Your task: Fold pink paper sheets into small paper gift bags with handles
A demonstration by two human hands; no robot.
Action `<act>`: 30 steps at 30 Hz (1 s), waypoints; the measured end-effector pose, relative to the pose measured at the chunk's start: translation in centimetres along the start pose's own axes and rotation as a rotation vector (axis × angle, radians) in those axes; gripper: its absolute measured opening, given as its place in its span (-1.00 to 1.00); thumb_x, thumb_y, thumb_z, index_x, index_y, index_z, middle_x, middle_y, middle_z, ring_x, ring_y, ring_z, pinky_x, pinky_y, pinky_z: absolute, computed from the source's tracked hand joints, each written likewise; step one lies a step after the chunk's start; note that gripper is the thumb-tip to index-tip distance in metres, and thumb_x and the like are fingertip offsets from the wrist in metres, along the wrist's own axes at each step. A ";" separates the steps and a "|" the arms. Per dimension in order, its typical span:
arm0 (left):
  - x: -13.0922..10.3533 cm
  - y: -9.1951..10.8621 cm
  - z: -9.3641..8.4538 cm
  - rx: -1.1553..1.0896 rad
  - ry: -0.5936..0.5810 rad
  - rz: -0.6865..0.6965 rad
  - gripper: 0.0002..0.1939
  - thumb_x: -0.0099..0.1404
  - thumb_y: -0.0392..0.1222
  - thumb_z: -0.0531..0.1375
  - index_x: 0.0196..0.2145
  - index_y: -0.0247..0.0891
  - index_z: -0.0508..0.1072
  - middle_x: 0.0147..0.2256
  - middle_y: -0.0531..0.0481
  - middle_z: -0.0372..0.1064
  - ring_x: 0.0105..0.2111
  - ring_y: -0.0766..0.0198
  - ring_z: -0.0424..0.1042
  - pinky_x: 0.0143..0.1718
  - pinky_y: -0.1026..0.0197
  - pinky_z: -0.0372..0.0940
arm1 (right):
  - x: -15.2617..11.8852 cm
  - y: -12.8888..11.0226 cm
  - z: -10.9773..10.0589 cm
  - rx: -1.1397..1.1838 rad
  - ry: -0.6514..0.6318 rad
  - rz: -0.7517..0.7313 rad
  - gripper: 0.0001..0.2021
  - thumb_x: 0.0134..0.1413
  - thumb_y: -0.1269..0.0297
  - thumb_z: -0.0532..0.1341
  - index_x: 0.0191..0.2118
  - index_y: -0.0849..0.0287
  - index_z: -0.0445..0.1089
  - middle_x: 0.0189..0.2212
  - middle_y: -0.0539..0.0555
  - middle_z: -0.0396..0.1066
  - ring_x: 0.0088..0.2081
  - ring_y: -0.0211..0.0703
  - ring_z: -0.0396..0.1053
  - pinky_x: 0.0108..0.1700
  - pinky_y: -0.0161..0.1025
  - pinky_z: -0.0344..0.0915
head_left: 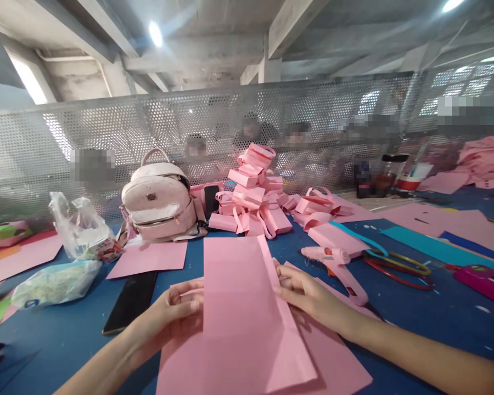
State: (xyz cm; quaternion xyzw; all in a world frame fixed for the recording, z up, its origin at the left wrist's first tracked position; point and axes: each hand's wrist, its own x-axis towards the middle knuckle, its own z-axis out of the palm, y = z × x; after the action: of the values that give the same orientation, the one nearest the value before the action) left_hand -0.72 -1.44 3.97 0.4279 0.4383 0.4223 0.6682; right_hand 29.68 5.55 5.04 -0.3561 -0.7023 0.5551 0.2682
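A pink paper sheet [242, 307] stands tilted up in front of me, with a narrow folded strip along its right edge. My left hand [181, 307] is closed on its left edge, the fingers partly hidden behind the paper. On the opposite side, my right hand [300, 288] pinches the folded edge between thumb and fingers. Under the held sheet lie more flat pink sheets [341, 362]. A pink glue gun [341, 269] rests on the blue table just right of my right hand. Left of my left hand lies a black phone [132, 302].
Pink paper baskets [253, 192] are heaped at the back centre, beside a pale pink backpack [158, 197]. Plastic bags [57, 280] lie left. On the right are turquoise strips [432, 244], coloured rings [399, 266] and a magenta tool [483, 282]. A perforated metal screen [160, 120] borders the table; people sit beyond.
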 end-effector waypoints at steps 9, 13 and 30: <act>-1.3 0.8 2.0 -0.121 0.023 -0.009 -0.46 0.17 0.26 0.32 -0.08 -0.20 0.55 -0.12 -0.15 0.55 -0.14 0.09 0.52 -0.13 0.18 0.37 | -0.5 0.2 1.7 0.028 -0.054 0.085 -0.67 0.17 0.08 0.22 -0.06 0.18 0.27 -0.57 -0.17 0.22 -0.68 -0.37 0.24 -0.66 -0.42 0.21; -1.6 0.9 1.0 0.053 0.090 0.003 -0.56 -0.06 -0.02 0.53 -0.26 -0.25 0.54 -0.31 -0.02 0.51 -0.33 0.29 0.47 -0.28 0.33 0.28 | -0.8 -0.3 1.8 0.035 -0.119 0.103 -0.67 0.13 0.09 0.24 -0.09 0.20 0.28 -0.65 -0.20 0.19 -0.70 -0.35 0.24 -0.65 -0.42 0.17; -0.9 3.6 1.4 0.399 0.079 0.108 -0.56 -0.09 -0.05 0.50 -0.32 -0.30 0.48 -0.61 0.22 0.14 -0.61 0.45 0.12 -0.53 0.35 0.04 | -0.5 -3.8 -1.2 -0.584 0.209 -0.368 -0.57 0.18 0.23 0.23 0.17 -0.03 0.31 0.21 0.13 0.27 0.21 0.03 0.26 0.15 -0.01 0.33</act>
State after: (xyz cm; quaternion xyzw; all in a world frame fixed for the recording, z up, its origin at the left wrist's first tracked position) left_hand -0.35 -1.54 7.91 0.5578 0.5154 0.3787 0.5289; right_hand 30.18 5.36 9.02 -0.3401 -0.8523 0.2340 0.3212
